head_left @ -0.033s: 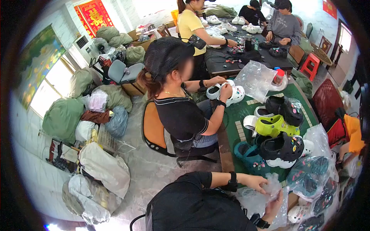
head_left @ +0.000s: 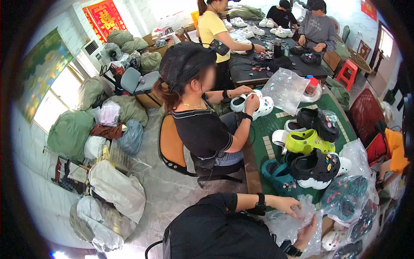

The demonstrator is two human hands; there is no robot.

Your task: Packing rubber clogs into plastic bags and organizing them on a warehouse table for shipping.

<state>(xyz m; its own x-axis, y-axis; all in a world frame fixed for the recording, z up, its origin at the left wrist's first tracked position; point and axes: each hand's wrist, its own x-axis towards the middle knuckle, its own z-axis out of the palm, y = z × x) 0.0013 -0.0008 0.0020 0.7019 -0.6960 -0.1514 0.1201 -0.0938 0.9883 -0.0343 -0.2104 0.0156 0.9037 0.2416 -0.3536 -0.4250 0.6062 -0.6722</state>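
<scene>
And here at the frame's lower right, your right hand (head_left: 307, 232) grips a clear plastic bag (head_left: 280, 225); your left hand (head_left: 286, 204) curls against it, whether pinching you can't tell, below teal clogs (head_left: 282, 178).

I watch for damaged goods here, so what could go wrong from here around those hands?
The thin clear plastic bag, crumpled between the left hand and right hand, might tear or slip. The teal clog lies close to the left hand and could get knocked. The lime clog and black clog are crowded together, so one bump might shift both.
</scene>
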